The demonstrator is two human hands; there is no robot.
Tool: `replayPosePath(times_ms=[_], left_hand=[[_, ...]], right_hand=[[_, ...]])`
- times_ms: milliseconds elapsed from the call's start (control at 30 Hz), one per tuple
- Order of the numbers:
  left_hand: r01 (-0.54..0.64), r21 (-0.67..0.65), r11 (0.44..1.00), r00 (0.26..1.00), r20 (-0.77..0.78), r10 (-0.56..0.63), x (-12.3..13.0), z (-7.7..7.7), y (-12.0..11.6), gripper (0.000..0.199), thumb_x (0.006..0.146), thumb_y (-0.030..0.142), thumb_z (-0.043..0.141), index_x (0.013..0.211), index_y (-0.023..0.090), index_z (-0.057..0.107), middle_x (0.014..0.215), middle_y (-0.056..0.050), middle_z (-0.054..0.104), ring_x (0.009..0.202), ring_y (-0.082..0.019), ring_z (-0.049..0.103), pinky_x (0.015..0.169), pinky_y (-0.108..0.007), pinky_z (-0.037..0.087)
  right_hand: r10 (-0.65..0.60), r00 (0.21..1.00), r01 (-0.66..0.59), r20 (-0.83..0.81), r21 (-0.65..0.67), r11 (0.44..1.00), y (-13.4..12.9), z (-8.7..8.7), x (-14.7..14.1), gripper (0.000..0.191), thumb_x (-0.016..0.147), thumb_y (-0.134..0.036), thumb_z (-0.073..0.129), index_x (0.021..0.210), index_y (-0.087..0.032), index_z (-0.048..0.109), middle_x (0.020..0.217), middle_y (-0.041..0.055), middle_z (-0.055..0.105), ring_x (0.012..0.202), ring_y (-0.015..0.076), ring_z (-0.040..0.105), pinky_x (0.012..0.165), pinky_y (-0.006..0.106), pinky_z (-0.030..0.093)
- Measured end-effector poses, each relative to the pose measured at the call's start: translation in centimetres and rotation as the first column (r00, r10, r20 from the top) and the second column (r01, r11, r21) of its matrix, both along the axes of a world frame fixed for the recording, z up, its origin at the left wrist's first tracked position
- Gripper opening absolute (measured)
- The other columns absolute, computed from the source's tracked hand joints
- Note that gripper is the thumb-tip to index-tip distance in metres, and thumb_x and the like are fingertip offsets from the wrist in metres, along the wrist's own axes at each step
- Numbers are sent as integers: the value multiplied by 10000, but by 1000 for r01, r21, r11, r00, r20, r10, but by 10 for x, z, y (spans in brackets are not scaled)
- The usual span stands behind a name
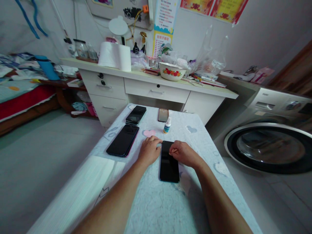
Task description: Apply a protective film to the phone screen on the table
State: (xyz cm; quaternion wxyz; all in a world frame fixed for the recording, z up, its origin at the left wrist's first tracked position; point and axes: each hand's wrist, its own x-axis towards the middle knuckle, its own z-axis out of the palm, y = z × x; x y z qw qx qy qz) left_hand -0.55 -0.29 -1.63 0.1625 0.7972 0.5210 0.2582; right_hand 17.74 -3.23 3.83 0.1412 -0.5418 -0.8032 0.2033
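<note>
A black smartphone [168, 167] lies face up on the cloth-covered table, its dark screen upward. My left hand [149, 151] rests at its upper left edge, the index finger reaching to the top corner and the thumb apart from it at the side. Over the upper right of the screen is my right hand [184, 152], fingers curled together in a pinch. Whatever those fingers hold, if anything, is too small to make out. Just beyond the phone stands a small white bottle [167, 125] with a blue and yellow label.
To the left lie a larger dark phone [123, 140] and a stack of phones [136, 114]. Another phone [163, 115] is at the table's far edge. A white desk [156, 86] with a floral bowl [173, 71] stands behind; a washing machine [270, 130] is on the right.
</note>
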Motion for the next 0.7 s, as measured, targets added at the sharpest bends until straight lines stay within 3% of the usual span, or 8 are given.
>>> replayPosePath(times_ms=[400, 700], left_hand=[[1, -16, 1000, 1000, 6, -1, 1, 1, 1, 300, 788, 165, 548, 1059, 231, 658, 1081, -47, 608, 1041, -211, 533, 941, -356, 405], [9, -14, 1000, 1000, 5, -9, 1, 1, 2, 308, 787, 159, 539, 1066, 225, 651, 1093, -50, 605, 1039, -212, 535, 933, -357, 409]], right_hand=[[-152, 988, 153, -12, 106, 983, 8, -14, 4, 109, 777, -88, 602, 792, -154, 687, 806, 30, 587, 735, 117, 554, 682, 207, 388], [-312, 949, 312, -34, 219, 925, 17, -28, 8, 122, 832, -138, 564, 834, -172, 681, 839, 33, 575, 802, 133, 557, 743, 222, 392]])
